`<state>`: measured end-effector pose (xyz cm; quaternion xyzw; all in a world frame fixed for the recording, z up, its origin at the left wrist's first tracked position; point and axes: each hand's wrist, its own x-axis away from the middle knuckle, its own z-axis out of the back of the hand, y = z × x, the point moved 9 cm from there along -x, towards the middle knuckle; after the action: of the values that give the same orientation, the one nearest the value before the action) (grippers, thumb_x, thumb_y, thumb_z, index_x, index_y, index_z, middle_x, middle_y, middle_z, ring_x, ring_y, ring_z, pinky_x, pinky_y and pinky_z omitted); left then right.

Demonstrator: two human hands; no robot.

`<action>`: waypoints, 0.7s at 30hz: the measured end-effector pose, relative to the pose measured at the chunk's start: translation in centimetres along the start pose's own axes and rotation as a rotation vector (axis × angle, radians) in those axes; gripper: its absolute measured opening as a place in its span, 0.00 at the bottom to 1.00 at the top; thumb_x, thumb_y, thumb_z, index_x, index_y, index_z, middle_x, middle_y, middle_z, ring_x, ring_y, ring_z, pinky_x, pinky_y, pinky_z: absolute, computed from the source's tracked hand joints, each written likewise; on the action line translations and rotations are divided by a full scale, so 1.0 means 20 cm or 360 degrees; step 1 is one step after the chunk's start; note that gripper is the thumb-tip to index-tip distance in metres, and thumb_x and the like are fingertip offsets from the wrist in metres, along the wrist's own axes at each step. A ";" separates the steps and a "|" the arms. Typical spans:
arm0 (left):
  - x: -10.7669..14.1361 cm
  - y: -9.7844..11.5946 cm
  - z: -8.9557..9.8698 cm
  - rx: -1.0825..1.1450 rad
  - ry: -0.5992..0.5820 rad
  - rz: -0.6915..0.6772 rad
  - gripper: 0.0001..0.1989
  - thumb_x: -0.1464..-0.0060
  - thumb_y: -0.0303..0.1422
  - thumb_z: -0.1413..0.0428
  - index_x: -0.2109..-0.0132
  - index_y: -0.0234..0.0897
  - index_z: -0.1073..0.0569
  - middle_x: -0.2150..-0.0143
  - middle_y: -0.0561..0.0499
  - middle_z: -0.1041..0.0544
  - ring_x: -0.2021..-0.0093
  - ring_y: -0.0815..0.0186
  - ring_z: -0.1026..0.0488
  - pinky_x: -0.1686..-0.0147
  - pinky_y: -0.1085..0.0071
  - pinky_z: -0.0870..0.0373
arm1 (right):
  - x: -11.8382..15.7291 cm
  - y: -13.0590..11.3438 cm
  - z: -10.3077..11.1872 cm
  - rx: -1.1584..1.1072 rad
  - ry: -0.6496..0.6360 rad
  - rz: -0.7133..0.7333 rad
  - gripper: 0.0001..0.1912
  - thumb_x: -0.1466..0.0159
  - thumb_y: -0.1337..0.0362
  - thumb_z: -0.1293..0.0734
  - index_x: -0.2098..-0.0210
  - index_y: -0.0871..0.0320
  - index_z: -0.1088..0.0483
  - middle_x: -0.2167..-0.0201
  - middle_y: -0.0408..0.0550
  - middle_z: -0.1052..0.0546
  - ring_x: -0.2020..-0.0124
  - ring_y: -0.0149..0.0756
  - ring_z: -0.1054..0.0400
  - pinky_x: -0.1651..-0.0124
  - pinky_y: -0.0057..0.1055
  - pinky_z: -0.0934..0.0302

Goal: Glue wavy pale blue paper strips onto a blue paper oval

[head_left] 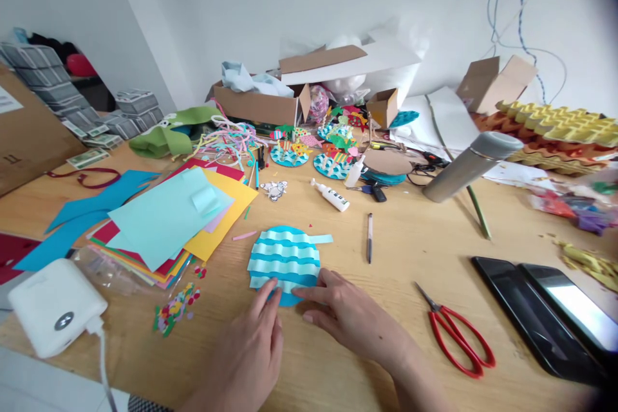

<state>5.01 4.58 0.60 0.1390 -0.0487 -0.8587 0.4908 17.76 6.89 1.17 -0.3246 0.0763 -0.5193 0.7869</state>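
A blue paper disc [284, 300] lies flat on the table in front of me. Wavy strips of light aqua paper [284, 266] run across it in rows, and one strip end [322, 239] sticks out past the upper right edge. My left hand [248, 341] rests its outstretched fingertips on the lowest strip. From the right, my right hand [345, 309] touches the disc's lower part with an extended index finger, its thumb apart below. Neither hand visibly grips anything. The fingertips cover part of the lowest strip and the disc's lower edge.
Left are stacked coloured papers [159, 219], paper scraps [176, 309] and a white power device [58, 306]. Beyond lie glue bottles [333, 196] and decorated discs [331, 165]. Right are a pen [369, 238], red-handled scissors [458, 335], a grey flask [468, 167] and a black phone [526, 315].
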 end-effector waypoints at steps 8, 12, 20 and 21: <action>0.04 0.01 -0.04 -0.0136 0.0087 -0.0105 0.21 0.38 0.29 0.57 0.42 0.29 0.30 0.42 0.40 0.27 0.49 0.57 0.24 0.58 0.65 0.24 | 0.00 0.00 0.00 0.0008 -0.0017 -0.0021 0.14 0.33 0.60 0.36 0.49 0.44 0.27 0.62 0.47 0.31 0.60 0.39 0.32 0.58 0.34 0.39; 0.04 0.02 -0.06 -0.0129 -0.0046 -0.0081 0.26 0.40 0.24 0.58 0.35 0.28 0.40 0.39 0.38 0.29 0.49 0.57 0.24 0.59 0.66 0.25 | 0.00 -0.01 0.00 0.0006 -0.0026 -0.0019 0.15 0.33 0.60 0.36 0.48 0.44 0.27 0.63 0.47 0.31 0.60 0.40 0.32 0.57 0.34 0.39; 0.01 -0.02 -0.11 -0.0064 -0.0442 0.0106 0.30 0.41 0.23 0.58 0.32 0.34 0.46 0.37 0.38 0.32 0.50 0.56 0.24 0.58 0.64 0.26 | 0.01 0.03 0.04 -0.0434 0.0042 0.0080 0.20 0.36 0.66 0.34 0.45 0.44 0.29 0.52 0.46 0.26 0.53 0.38 0.30 0.51 0.32 0.39; 0.01 -0.03 -0.10 -0.0048 -0.0412 0.0102 0.29 0.40 0.23 0.58 0.32 0.34 0.45 0.37 0.39 0.32 0.49 0.56 0.24 0.57 0.65 0.26 | 0.01 0.05 0.05 -0.0490 0.0073 0.0031 0.22 0.38 0.67 0.34 0.44 0.46 0.29 0.52 0.46 0.25 0.54 0.38 0.30 0.51 0.32 0.39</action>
<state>5.03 4.84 -1.49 0.0181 -0.1031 -0.8540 0.5096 19.12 7.38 1.33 -0.4286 0.1761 -0.5010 0.7309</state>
